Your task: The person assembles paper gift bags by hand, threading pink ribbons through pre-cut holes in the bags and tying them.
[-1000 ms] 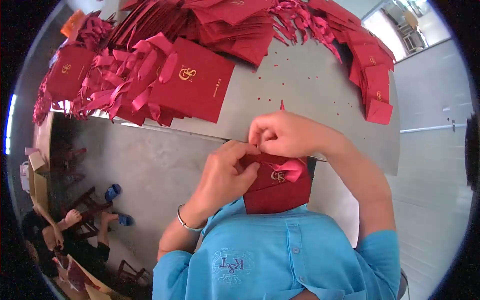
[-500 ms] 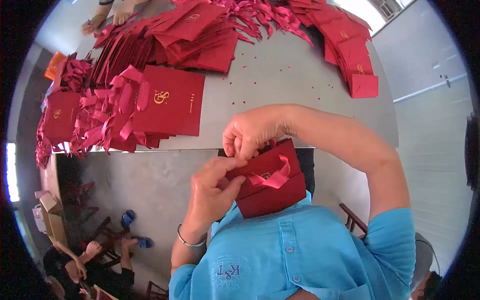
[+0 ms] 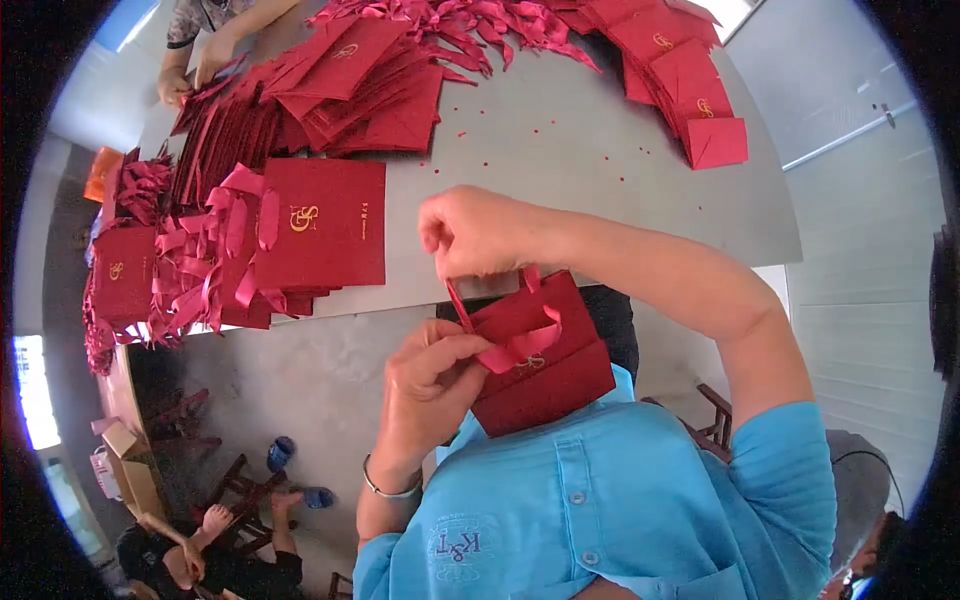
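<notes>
A small dark red paper bag (image 3: 550, 390) with a gold emblem lies tilted against the front of my blue shirt. A pink ribbon handle (image 3: 532, 347) loops across its near face. At the bag's left edge my left hand (image 3: 425, 385) is closed, thumb and fingers pinching the ribbon. My right hand (image 3: 480, 235) is raised beyond the bag's far edge, its fingers curled. A taut strand of the ribbon runs from beneath this hand down toward my left fingers. The right fingertips are partly hidden.
On the grey table (image 3: 520, 190) stand piles of flat red bags (image 3: 335, 215), heaped pink ribbons (image 3: 190, 245) and a row of bags (image 3: 680, 85). Another person's hands (image 3: 195, 75) are at the far left. A seated person (image 3: 210, 560) is lower left, near stools and blue slippers.
My right hand has moved up and left, away from the bag, drawing out the ribbon strand. My left hand stays at the bag's edge. The view has shifted slightly.
</notes>
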Available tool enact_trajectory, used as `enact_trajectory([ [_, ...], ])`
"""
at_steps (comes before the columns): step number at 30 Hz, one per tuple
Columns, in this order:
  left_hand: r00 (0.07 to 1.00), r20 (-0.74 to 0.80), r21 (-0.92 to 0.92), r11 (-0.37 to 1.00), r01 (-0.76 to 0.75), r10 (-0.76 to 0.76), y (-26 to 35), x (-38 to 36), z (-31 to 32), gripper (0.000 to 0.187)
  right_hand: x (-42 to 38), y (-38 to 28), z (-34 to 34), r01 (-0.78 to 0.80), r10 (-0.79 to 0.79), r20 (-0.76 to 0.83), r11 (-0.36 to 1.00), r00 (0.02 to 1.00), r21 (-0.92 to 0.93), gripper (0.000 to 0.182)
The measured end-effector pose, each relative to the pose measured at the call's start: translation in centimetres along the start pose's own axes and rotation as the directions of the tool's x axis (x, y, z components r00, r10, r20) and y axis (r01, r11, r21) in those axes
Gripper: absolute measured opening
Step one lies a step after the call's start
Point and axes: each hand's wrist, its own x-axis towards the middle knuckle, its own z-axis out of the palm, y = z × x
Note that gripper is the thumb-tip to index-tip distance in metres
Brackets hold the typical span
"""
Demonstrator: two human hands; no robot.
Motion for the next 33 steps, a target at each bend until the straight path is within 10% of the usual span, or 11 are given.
enact_trajectory([
  [4, 1.0, 0.011, -0.015, 1.0, 0.018, -0.018, 0.1, -0.1, 0.0, 0.024, 2.0, 2.5, -0.6, 0.158, -0.214, -0.298, 0.967, 0.93, -0.2, 0.017],
  [17, 0.992, 0.008, 0.026, 0.992, 0.125, -0.125, -0.3, 0.2, 0.3, 0.031, 1.1, 2.7, -1.9, 0.21, -0.263, -0.415, 0.963, 0.871, -0.17, 0.017],
  [19, 0.992, 0.003, 0.004, 0.992, 0.128, -0.128, -0.5, 0.2, 0.3, 0.03, -0.6, 3.0, -2.6, 0.241, -0.456, -0.471, 0.861, 0.755, -0.449, 0.017],
  [23, 0.987, 0.031, -0.017, 0.987, 0.159, -0.159, -0.4, 0.5, 0.1, 0.031, -5.1, 3.0, -4.8, 0.394, -0.558, -0.293, 0.792, 0.777, -0.466, 0.016],
  [25, 0.983, 0.04, -0.046, 0.982, 0.181, -0.179, -0.6, 0.7, 0.2, 0.031, -7.8, 1.6, -5.0, 0.062, -0.067, -0.038, 0.99, 0.997, -0.123, 0.016],
  [33, 0.982, 0.04, -0.024, 0.983, 0.184, -0.183, -1.1, 0.9, 0.5, 0.028, -8.6, 4.6, -4.4, 0.302, -0.295, 0.064, 0.926, 0.953, -0.228, 0.021],
])
